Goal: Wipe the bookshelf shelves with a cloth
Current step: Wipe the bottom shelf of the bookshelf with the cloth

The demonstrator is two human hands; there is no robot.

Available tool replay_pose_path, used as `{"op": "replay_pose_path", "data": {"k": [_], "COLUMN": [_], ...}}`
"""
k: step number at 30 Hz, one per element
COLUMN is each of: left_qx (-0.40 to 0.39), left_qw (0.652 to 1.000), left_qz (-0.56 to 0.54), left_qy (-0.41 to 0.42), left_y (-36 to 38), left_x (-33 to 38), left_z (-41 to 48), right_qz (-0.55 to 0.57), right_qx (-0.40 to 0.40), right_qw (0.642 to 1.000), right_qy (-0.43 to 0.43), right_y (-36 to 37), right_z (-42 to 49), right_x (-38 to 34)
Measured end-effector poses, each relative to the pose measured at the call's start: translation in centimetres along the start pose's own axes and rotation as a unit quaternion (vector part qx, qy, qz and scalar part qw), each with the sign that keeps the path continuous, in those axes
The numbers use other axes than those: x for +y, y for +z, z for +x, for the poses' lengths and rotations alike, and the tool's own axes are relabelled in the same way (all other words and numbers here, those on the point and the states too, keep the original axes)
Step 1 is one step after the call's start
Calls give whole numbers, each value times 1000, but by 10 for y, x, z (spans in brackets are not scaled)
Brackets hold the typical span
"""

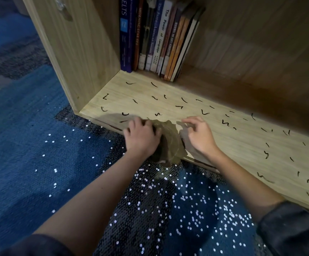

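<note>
The bottom shelf [168,93] of a light wooden bookshelf lies in front of me, covered with several short black marker-like marks. A crumpled brownish cloth [170,143] sits on the shelf's front edge and hangs slightly over it. My left hand [140,135] grips the cloth's left side with curled fingers. My right hand [198,133] hovers just right of the cloth with loosely curled fingers, its fingertips near the cloth's upper right edge; whether they touch it is unclear.
A row of upright books [157,37] stands at the back left of the shelf against the side panel [79,52]. Blue carpet [29,145] lies below, sprinkled with several small white specks [196,206] near the shelf front.
</note>
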State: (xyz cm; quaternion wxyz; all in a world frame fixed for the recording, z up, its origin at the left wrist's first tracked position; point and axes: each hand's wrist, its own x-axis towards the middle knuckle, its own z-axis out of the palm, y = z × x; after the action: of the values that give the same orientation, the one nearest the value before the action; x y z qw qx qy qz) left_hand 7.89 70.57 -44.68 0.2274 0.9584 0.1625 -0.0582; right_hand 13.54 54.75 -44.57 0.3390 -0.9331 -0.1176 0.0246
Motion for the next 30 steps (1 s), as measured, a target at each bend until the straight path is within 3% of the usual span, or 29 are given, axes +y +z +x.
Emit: {"op": "replay_pose_path", "data": {"k": [4,9,13,19,24,30], "left_qx": [-78,-62,-33,-3,-58,-38], "left_qw": [992,992,994,991,970,971], "left_qz": [81,28,40,77,128,146], "left_qy": [56,103,93,112,199,187], "left_y": [17,6,-10,-3,-2,-10], "left_x": [30,6,-20,11,-9,0], "left_z": [-1,4,19,63,46,71], "right_qz": [-72,-109,-151,-160,-125,-138], "right_qx": [-7,-14,-17,8,36,25], "right_qw": [997,993,987,984,988,987], "right_qy": [-29,-47,-59,-81,-86,-80], "right_y": [9,24,40,46,48,49], "right_z": [9,26,29,29,28,29], "right_x": [12,18,21,27,29,28]}}
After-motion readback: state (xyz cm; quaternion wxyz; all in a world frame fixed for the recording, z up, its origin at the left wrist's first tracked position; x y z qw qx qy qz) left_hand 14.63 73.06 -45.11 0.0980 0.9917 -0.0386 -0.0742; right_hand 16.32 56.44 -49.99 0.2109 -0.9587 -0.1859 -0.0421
